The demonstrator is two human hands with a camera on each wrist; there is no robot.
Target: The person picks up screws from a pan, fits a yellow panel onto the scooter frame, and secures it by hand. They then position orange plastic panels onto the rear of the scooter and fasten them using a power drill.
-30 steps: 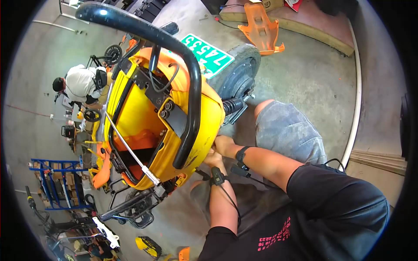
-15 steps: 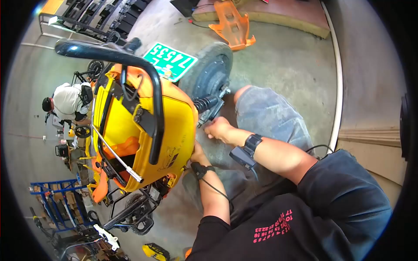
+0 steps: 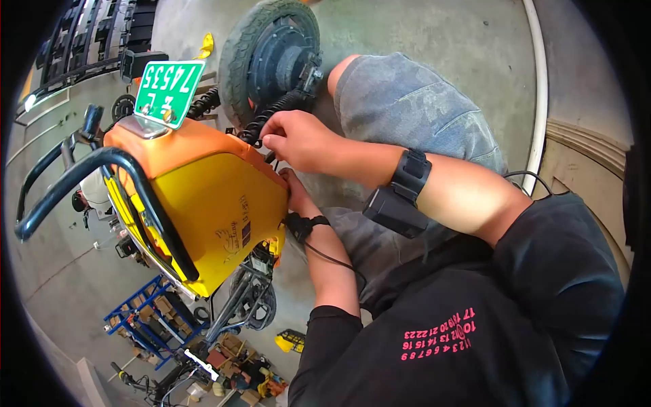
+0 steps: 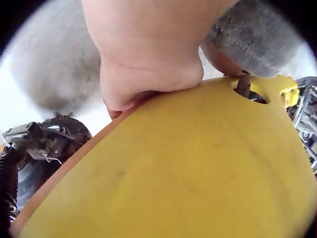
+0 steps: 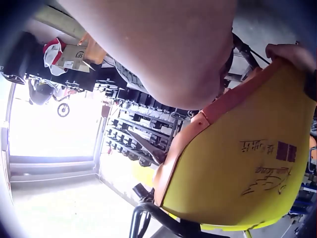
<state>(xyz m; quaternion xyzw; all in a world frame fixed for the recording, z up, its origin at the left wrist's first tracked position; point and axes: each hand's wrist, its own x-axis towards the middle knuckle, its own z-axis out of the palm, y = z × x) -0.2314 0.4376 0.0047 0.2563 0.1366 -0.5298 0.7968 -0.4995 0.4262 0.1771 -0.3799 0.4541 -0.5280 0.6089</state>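
**Head view:** The right hand [image 3: 298, 139], pressed close to the left hand [image 3: 293, 193] at the lower edge of the yellow panel [image 3: 217, 203] a second ago, is now seen parted from it. It is raised to 12 o'clock of the panel, against the coil spring [image 3: 274, 112] beside the rear wheel [image 3: 271, 54]. Its fingers are drawn narrow in a pinch, but what is pinched cannot be told. The left hand is kept at the panel's 3 o'clock edge, as before. The work is judged to have shifted from the lower edge to the rim by the spring, with the panel steadied from the side. A green plate [image 3: 168, 85] is seen at 10 o'clock and a grab rail [image 3: 102, 163] at 9.

**Left wrist view:** The fingers [image 4: 124, 101] are curled over the panel's edge, which is gripped. The panel fills the frame from 6 o'clock.

**Right wrist view:** The frame is filled at 12 o'clock by the hand's underside and the fingers are hidden. The panel lies at 4 o'clock.
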